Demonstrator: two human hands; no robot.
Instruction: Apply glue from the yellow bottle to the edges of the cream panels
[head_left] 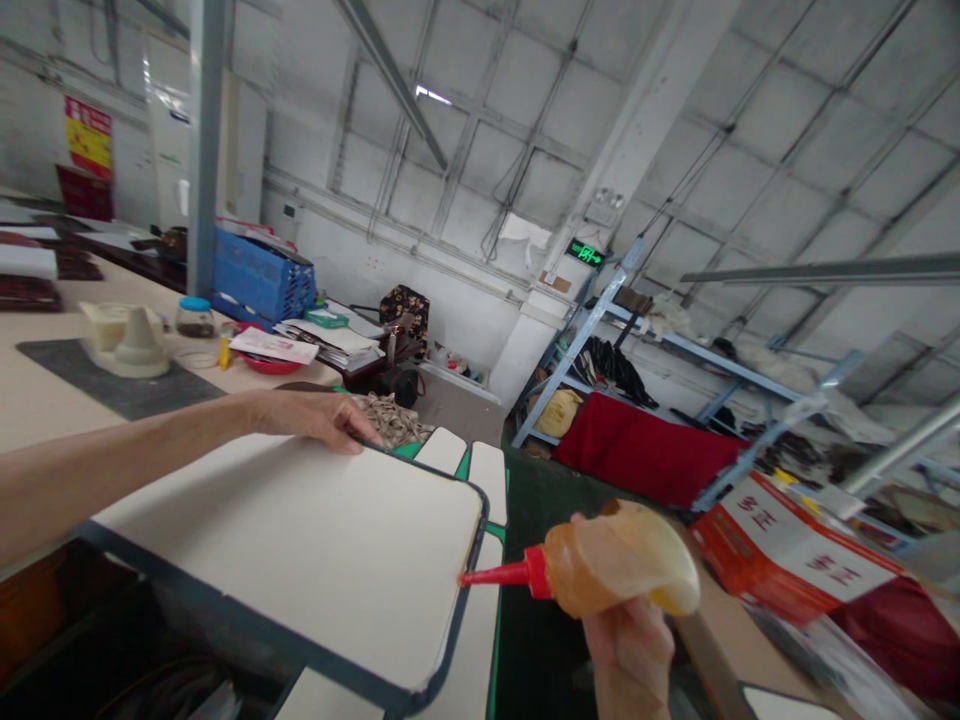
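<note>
My left hand [319, 418] grips the far edge of a large pale panel [322, 540] with rounded corners and a dark border. In my right hand [634, 645] is a squeeze bottle [611, 558] of amber liquid, probably glue, tipped on its side. Its red nozzle [499, 575] points left, and the tip touches or nearly touches the panel's right edge, just inside the dark border. Smaller pale panels [487, 480] with dark edges lie beneath and beyond the large one, over green material. My right fingers are partly hidden behind the bottle.
A beige table [45, 370] at left carries a dark mat [180, 385], a cream-coloured holder [127, 345], a jar with a blue lid [195, 316] and a blue crate [259, 275]. An orange-and-white box [795, 550] stands at right, before a metal shelf rack [577, 350] with red fabric.
</note>
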